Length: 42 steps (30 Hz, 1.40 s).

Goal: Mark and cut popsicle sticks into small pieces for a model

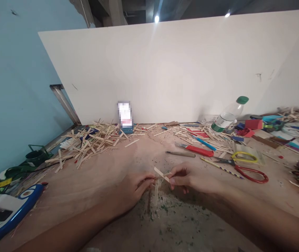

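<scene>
A small frame of glued wooden craft sticks [160, 177] stands upright on the wooden table [86, 189] at centre front. My left hand [132, 190] pinches the frame's left side with its fingertips, knuckles resting on the table. My right hand [188, 179] pinches the frame's right side, thumb and forefinger closed on a stick. One stick of the frame leans diagonally across the top, another points down to the table.
Loose craft sticks [91, 140] are heaped at the back left. Scissors with red and yellow handles [244, 166], a red utility knife [198, 150], a pencil [221, 168], a plastic bottle [228, 117] and coloured clutter lie to the right. A white board [178, 66] stands behind.
</scene>
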Each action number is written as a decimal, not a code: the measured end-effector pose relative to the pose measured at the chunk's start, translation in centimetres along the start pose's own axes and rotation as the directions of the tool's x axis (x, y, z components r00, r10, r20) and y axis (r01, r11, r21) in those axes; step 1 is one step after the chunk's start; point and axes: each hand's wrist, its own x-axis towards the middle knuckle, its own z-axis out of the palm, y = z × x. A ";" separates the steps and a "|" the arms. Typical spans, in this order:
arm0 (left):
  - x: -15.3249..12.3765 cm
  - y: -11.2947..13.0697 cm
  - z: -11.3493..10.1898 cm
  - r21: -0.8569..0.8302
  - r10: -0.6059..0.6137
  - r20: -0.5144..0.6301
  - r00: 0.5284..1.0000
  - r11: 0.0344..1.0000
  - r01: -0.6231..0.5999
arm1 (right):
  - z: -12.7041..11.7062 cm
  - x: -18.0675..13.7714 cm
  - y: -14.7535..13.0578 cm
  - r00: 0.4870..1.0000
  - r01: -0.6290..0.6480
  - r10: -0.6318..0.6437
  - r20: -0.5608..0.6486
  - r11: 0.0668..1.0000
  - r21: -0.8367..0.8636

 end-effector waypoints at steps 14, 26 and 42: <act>-0.2 -0.3 0.3 0.019 0.015 -0.022 1.000 1.000 -0.015 | 0.9 -0.1 0.8 0.997 0.082 -0.081 0.011 0.994 -0.069; 0.1 -0.4 1.8 -0.353 -0.174 0.090 0.981 0.915 0.195 | 1.2 -0.3 2.2 0.760 0.533 -0.650 -0.010 0.631 -0.563; 0.1 1.0 1.7 -0.605 -0.150 0.189 0.970 0.761 0.235 | -0.3 -0.1 2.0 0.718 0.561 -0.672 0.179 0.408 -0.720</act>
